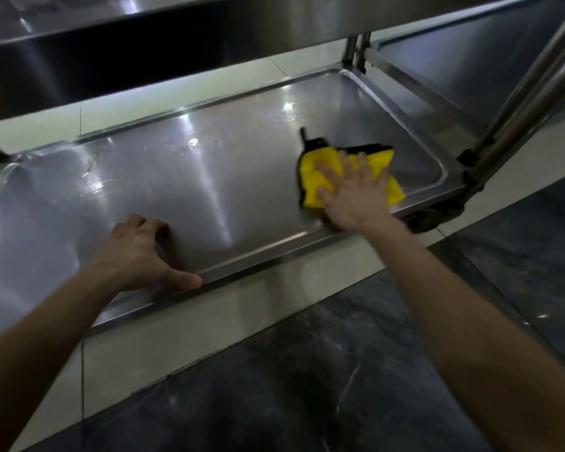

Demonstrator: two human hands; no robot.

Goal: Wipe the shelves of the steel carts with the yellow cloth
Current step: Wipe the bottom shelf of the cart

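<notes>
The yellow cloth (320, 177), black-edged and crumpled, lies on the bottom shelf (209, 177) of the steel cart, near its right front corner. My right hand (353, 194) presses flat on the cloth with fingers spread. My left hand (141, 252) rests on the shelf's front rim, left of centre: fingers curled down onto the shelf surface, thumb stretched along the rim. Wet streaks glint on the shelf's middle and left parts.
The cart's upper shelf (144, 37) overhangs low at the top. Steel uprights (529, 102) rise at the right corner above a black caster (437, 213). A second cart's shelf (463, 60) adjoins at the back right. Pale and dark floor tiles (307, 370) lie in front.
</notes>
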